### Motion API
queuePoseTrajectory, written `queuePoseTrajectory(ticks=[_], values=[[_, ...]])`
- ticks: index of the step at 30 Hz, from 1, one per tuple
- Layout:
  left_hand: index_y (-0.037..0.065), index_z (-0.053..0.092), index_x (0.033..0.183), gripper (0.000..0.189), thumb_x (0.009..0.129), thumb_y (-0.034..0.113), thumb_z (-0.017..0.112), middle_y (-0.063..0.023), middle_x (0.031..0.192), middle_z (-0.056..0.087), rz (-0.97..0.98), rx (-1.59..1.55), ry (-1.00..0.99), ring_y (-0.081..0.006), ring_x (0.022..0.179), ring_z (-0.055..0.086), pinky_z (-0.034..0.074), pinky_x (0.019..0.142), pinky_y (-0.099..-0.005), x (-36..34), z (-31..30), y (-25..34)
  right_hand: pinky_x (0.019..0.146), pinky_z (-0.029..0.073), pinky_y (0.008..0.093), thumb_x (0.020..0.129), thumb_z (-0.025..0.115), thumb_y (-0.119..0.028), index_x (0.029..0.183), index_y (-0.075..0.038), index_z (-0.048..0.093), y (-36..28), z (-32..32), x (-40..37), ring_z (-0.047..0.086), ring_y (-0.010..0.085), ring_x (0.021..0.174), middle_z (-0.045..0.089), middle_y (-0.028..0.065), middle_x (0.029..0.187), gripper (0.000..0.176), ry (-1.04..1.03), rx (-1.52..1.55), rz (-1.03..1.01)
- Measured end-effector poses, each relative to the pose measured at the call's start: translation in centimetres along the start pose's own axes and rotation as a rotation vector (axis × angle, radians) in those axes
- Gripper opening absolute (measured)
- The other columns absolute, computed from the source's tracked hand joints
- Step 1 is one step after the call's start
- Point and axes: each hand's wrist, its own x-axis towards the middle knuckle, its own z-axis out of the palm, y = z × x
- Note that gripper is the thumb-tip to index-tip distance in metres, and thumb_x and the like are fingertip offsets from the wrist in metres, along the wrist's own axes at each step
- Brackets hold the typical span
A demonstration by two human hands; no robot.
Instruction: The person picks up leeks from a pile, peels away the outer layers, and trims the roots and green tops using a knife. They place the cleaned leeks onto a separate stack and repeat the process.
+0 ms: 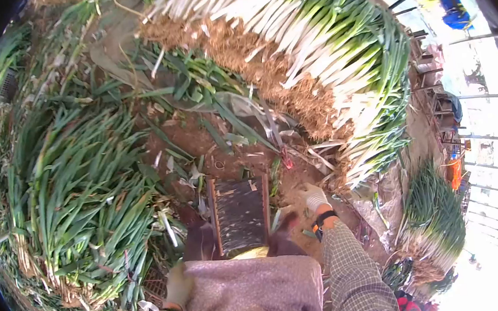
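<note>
My right hand (314,197), in a pale glove, reaches forward over the soil beside a dark stool-like frame (240,214); its fingers look stretched out and nothing shows in them. My left hand (179,286), also gloved, is low beside my lap and smeared by motion, so its fingers cannot be made out. Beyond my right hand lies a long stack of green onions (304,40), white stems side by side, with brown roots towards me. To the left of my left hand spreads a heap of leafy green onions (83,197).
A patterned cloth (251,289) covers my lap. Loose leaves and plastic scraps litter the soil around the frame. Another bundle of green onions (435,221) lies at the right. Metal poles and plastic sheeting (487,112) line the right side.
</note>
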Motion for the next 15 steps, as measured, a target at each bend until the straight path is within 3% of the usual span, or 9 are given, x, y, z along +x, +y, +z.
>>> queuePoseTrajectory(ticks=[1, 3, 5, 7, 12, 15], values=[[0.003, 0.059, 0.119, 0.044, 0.079, 0.022, 0.063, -0.0254, 0.129, 0.051, 0.124, 0.099, 0.072, -0.0390, 0.120, 0.050, 0.040, 0.102, -0.0414, 5.0, 0.9, 3.0, 0.085, 0.050, 0.0405, 0.080, 0.061, -0.044, 0.108, -0.006, 0.066, -2.3, -1.6, 6.4, 0.064, 0.0385, 0.096, 0.067, 0.0239, 0.099, 0.047, 0.053, 0.003, -0.033], [0.004, 0.058, 0.121, 0.046, 0.078, 0.020, 0.063, -0.0263, 0.134, 0.046, -0.086, 0.094, 0.114, -0.0422, 0.124, 0.044, 0.037, 0.106, -0.0441, 8.0, 0.6, 7.7, 0.086, 0.049, 0.0408, 0.079, 0.063, -0.047, 0.110, -0.007, 0.065, -3.6, -1.3, 14.3, 0.063, 0.0391, 0.100, 0.066, 0.0243, 0.102, 0.051, 0.034, -0.004, 0.062], [0.003, 0.059, 0.118, 0.045, 0.077, 0.021, 0.063, -0.0252, 0.133, 0.047, -0.092, 0.033, 0.204, -0.0429, 0.123, 0.045, 0.037, 0.106, -0.0463, 8.4, 1.6, 8.5, 0.087, 0.049, 0.0416, 0.078, 0.064, -0.048, 0.114, -0.008, 0.064, -3.7, 0.3, 20.5, 0.063, 0.0395, 0.102, 0.066, 0.0248, 0.105, 0.054, 0.008, -0.004, 0.100], [0.002, 0.045, 0.137, 0.058, 0.090, 0.028, 0.067, -0.0208, 0.145, 0.037, -0.138, -0.032, 0.130, -0.0408, 0.136, 0.031, 0.024, 0.114, -0.0486, 8.4, 2.3, 7.9, 0.094, 0.047, 0.0468, 0.075, 0.071, -0.039, 0.121, -0.009, 0.060, -3.7, 2.3, 27.0, 0.059, 0.0396, 0.112, 0.063, 0.0223, 0.117, 0.057, 0.010, -0.001, 0.176], [-0.002, 0.045, 0.135, 0.055, 0.091, 0.024, 0.064, -0.0214, 0.145, 0.036, -0.226, -0.112, 0.230, -0.0365, 0.136, 0.032, 0.026, 0.113, -0.0467, 8.6, 5.1, 11.2, 0.093, 0.048, 0.0485, 0.072, 0.078, -0.036, 0.135, -0.005, 0.047, -0.6, 7.9, 41.5, 0.057, 0.0391, 0.115, 0.058, 0.0208, 0.129, 0.077, 0.103, -0.052, 0.162], [-0.001, 0.045, 0.136, 0.053, 0.091, 0.021, 0.063, -0.0210, 0.145, 0.035, -0.233, -0.110, 0.260, -0.0360, 0.136, 0.032, 0.026, 0.113, -0.0467, 9.4, 6.3, 12.2, 0.092, 0.049, 0.0492, 0.069, 0.081, -0.036, 0.136, -0.004, 0.043, -1.5, 9.9, 45.7, 0.057, 0.0404, 0.115, 0.054, 0.0219, 0.133, 0.083, -0.027, -0.113, 0.316]])
